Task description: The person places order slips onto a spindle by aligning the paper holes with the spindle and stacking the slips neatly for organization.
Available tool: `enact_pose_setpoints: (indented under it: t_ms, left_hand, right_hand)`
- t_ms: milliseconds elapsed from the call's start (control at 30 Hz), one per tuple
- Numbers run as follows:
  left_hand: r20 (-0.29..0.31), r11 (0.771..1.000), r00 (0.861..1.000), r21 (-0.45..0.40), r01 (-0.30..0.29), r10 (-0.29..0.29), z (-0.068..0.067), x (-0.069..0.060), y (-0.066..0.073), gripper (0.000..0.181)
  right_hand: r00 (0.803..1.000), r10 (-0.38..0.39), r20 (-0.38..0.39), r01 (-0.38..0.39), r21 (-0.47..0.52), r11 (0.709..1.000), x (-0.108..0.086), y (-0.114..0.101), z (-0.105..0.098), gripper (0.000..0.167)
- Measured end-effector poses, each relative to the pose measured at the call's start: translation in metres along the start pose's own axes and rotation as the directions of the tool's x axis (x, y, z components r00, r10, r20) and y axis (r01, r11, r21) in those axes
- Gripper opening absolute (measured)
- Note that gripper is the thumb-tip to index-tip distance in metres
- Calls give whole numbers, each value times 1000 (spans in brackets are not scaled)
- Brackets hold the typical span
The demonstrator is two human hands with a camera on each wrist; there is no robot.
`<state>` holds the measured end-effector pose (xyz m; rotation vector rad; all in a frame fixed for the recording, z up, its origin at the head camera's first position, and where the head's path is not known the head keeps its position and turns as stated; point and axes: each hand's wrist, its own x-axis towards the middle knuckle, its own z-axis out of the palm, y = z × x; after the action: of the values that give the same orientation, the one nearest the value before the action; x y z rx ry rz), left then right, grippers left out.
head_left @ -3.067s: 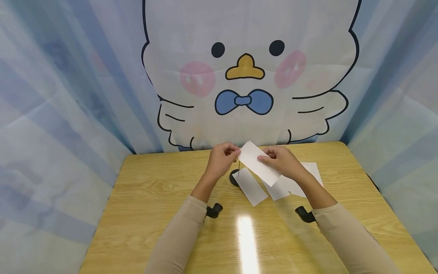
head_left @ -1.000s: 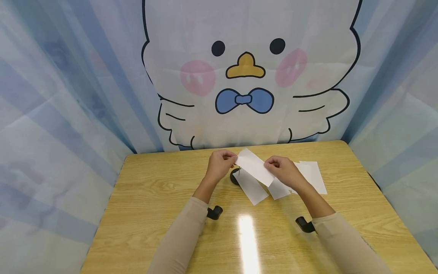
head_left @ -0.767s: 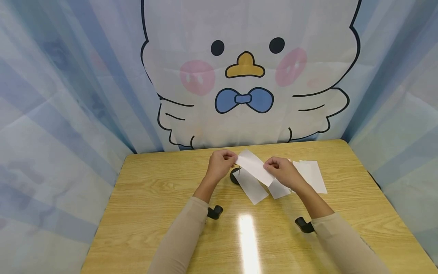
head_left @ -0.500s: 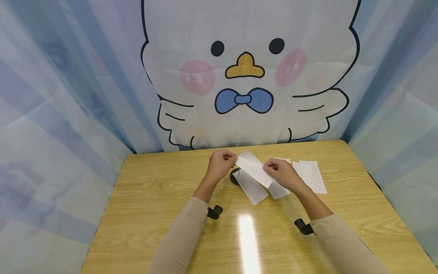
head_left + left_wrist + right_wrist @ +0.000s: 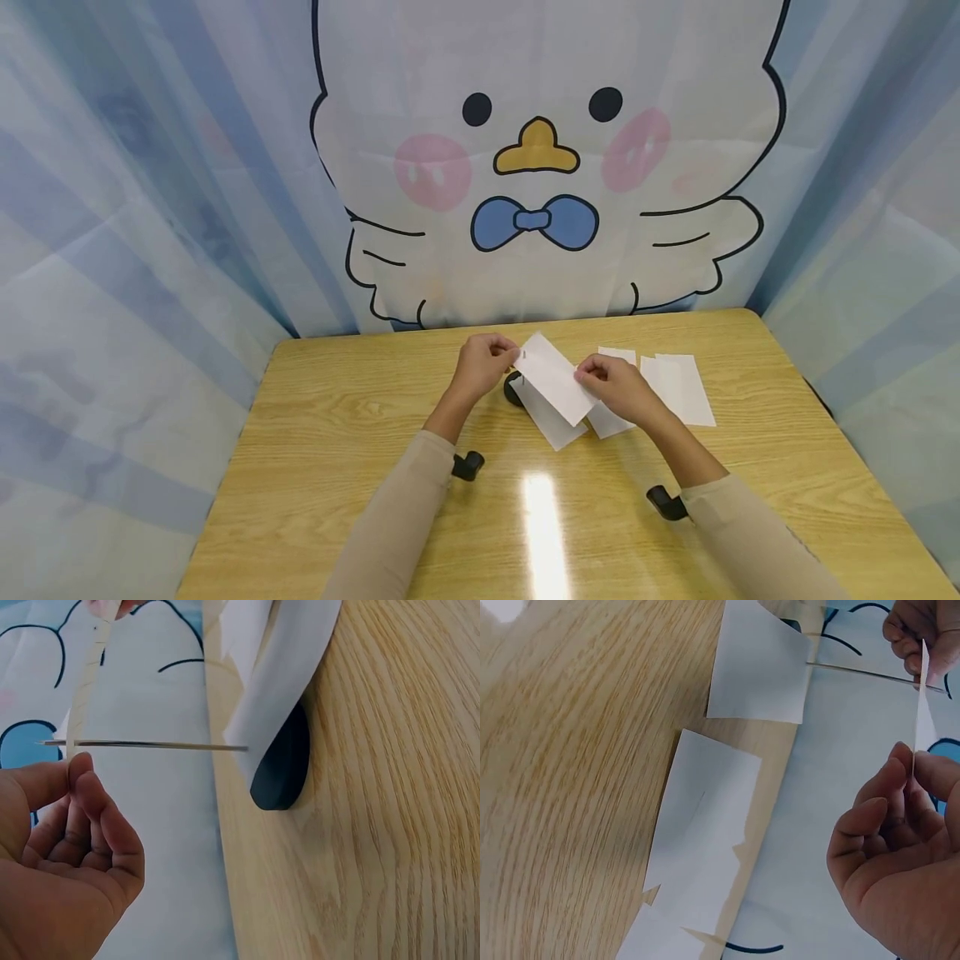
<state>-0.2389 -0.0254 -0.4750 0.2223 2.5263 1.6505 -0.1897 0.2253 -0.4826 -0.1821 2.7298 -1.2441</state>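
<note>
Between both hands hangs a white paper slip (image 5: 557,379), held above the table. My left hand (image 5: 483,364) pinches its left corner, and my right hand (image 5: 618,387) pinches its right edge. Below it stands a paper spike with a black round base (image 5: 289,769) and an upright metal needle (image 5: 172,745). The needle's tip goes through the held slip close to my left fingertips, as the left wrist view shows. Another slip (image 5: 551,421) is on the needle low down, its corner over the base and partly hiding it.
Loose white slips (image 5: 686,392) lie on the wooden table (image 5: 360,450), to the right of the spike, some overlapping. In the right wrist view several slips (image 5: 701,799) lie along the table's far edge. A printed curtain (image 5: 525,275) hangs behind the table.
The held slip has come down and turned more toward me. The needle's tip now shows through it near the left corner. My right hand has lowered slightly.
</note>
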Motion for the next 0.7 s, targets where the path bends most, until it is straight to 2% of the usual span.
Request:
enact_pose_setpoints:
  t_ms: [400, 700]
  left_hand:
    - [59, 997, 998, 79, -7, 2, 1, 5, -11, 11]
    - [81, 993, 996, 113, 18, -27, 11, 10, -24, 12]
  right_hand:
    - [999, -26, 42, 28, -35, 999, 1, 7, 13, 14]
    - [998, 21, 67, -17, -61, 998, 3, 18, 25, 13]
